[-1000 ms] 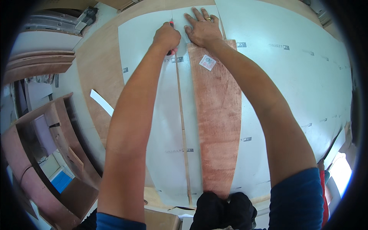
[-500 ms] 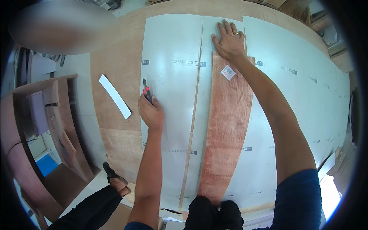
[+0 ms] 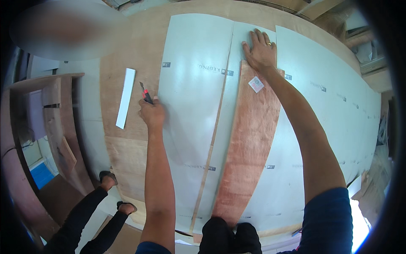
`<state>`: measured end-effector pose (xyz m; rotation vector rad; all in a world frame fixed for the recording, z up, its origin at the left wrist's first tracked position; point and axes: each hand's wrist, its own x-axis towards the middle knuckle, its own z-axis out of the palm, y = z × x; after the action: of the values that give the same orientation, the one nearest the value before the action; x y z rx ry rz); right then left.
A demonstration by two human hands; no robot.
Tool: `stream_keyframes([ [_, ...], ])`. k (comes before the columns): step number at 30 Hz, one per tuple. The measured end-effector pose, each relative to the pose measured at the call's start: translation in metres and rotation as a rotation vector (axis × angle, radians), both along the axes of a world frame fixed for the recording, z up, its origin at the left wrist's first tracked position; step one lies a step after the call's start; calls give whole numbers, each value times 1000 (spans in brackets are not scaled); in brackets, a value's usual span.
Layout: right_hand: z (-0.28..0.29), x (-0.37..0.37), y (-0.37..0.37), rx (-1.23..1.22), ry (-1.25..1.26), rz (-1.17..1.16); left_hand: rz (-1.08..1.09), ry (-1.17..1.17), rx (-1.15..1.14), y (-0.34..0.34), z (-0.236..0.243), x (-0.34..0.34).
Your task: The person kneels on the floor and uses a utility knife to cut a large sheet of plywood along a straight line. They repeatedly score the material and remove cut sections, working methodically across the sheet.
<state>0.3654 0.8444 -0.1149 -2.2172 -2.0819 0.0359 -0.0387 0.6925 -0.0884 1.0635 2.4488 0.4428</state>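
My left hand [image 3: 152, 113] is closed round a red-and-black utility knife [image 3: 146, 95], its blade out and pointing away from me. It hovers by the left edge of a pale laminate sheet [image 3: 190, 106], just right of a narrow white strip [image 3: 126, 99] on the plywood. My right hand [image 3: 260, 55] lies flat, fingers spread, across the far end of a long reddish plywood board [image 3: 253, 139]. Its fingertips reach past the board onto the sheet. A small square label [image 3: 256, 84] is stuck on the board near my right wrist.
Bare plywood [image 3: 127, 156] borders the sheet on the left. A wooden cabinet frame [image 3: 67, 127] stands at far left. Another person's legs [image 3: 93, 203] and feet are at lower left. My knees [image 3: 230, 237] meet the board's near end. Wood pieces [image 3: 321, 12] lie at far right.
My left hand has moved left with the knife, off the sheet's middle. The white strip has turned more upright in the picture. The other person's feet have shifted apart; both now show.
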Motion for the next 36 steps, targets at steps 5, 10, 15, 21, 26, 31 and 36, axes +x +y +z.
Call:
stream_keyframes([
  [5,3,0,-3,-54,-41,14,-126,-9,-133,25,9,20],
  [10,2,3,-2,-61,5,9,95,-602,-45,30,30,5],
  [15,3,3,-3,-84,19,10,-104,-806,-208,33,122,-8],
  [21,9,1,-3,-84,26,22,-544,-700,-77,8,169,68],
  [26,-2,13,-3,-12,5,28,-202,-676,30,5,149,11],
  [31,4,0,-5,-26,-18,22,-161,-610,-168,-6,104,-161],
  [36,-2,8,-5,3,-46,37,-359,209,146,-30,45,-119],
])
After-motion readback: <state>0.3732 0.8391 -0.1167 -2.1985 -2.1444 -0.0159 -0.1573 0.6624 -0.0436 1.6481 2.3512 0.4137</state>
